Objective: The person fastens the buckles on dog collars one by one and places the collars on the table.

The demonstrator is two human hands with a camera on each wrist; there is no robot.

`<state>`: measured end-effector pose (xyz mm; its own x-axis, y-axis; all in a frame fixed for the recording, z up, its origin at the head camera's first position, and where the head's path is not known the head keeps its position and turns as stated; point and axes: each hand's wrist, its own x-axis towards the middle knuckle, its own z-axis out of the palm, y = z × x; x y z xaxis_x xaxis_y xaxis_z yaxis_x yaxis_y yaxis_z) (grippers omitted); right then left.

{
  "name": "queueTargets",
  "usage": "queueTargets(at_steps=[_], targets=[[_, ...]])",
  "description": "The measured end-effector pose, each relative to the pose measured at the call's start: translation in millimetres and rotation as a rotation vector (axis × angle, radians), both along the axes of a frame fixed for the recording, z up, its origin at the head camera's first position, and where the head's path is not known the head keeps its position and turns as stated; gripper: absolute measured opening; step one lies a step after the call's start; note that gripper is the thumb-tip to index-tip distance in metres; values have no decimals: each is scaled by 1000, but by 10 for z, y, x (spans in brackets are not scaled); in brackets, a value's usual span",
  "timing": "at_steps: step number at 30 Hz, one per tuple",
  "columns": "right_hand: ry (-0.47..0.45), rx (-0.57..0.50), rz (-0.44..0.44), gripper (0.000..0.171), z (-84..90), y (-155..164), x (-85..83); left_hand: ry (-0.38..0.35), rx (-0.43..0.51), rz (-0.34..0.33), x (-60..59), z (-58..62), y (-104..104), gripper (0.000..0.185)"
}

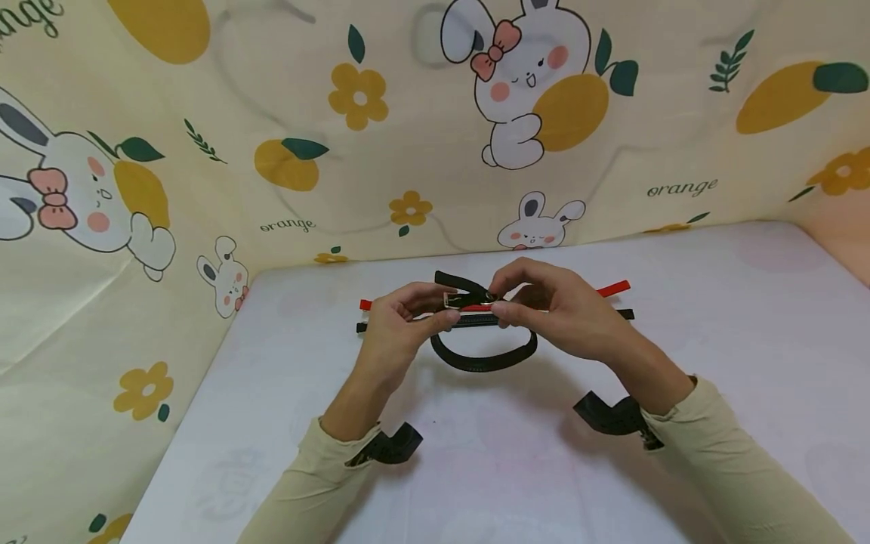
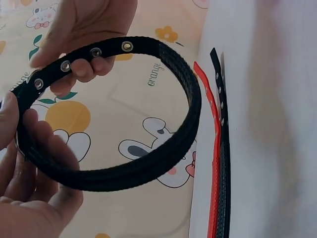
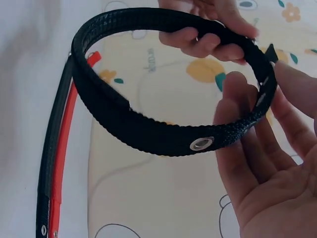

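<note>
A black collar [image 1: 484, 364] with metal eyelets is bent into a loop and held up above the table. My left hand [image 1: 401, 321] pinches it beside the metal buckle [image 1: 451, 301]. On the other side, my right hand [image 1: 560, 311] pinches the strap between thumb and fingers, close to where its free end [image 1: 458, 281] sticks up. The eyelets along the loop [image 2: 127, 46] show in the left wrist view. Another eyelet [image 3: 201, 144] is plain in the right wrist view. Fingers partly cover the overlap at the buckle.
Behind the hands, a red strap [image 1: 614, 289] and a second black strap [image 1: 625, 313] with eyelets lie side by side on the white table [image 1: 489, 468]. A cream cloth [image 1: 381, 166] printed with rabbits and oranges hangs at the back and left.
</note>
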<state>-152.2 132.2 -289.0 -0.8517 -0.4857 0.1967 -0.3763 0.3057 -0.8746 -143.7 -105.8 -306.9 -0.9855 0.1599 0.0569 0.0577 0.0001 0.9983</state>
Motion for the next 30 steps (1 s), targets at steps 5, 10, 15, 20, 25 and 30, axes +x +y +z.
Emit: queueTargets(at_steps=[5, 10, 15, 20, 25, 30], targets=[[-26, -9, -22, 21, -8, -32, 12, 1, 10, 7, 24, 12, 7, 35], [-9, -7, -38, 19, -11, -56, 24, 30, 4, 1, 35, 14, 5, 34], [-7, -13, -82, 18, -6, -83, 36, 49, 17, -10, 29, -3, 5, 33], [-30, -6, -130, 17, 6, -102, 55, 53, 38, -12, 24, -11, 12, 33], [-20, 14, -176, 17, -9, -124, 65, 34, 37, 22, 31, -4, 23, 33], [8, 31, -200, 17, -24, -131, 69, 40, 51, 38, 31, -5, 36, 32]])
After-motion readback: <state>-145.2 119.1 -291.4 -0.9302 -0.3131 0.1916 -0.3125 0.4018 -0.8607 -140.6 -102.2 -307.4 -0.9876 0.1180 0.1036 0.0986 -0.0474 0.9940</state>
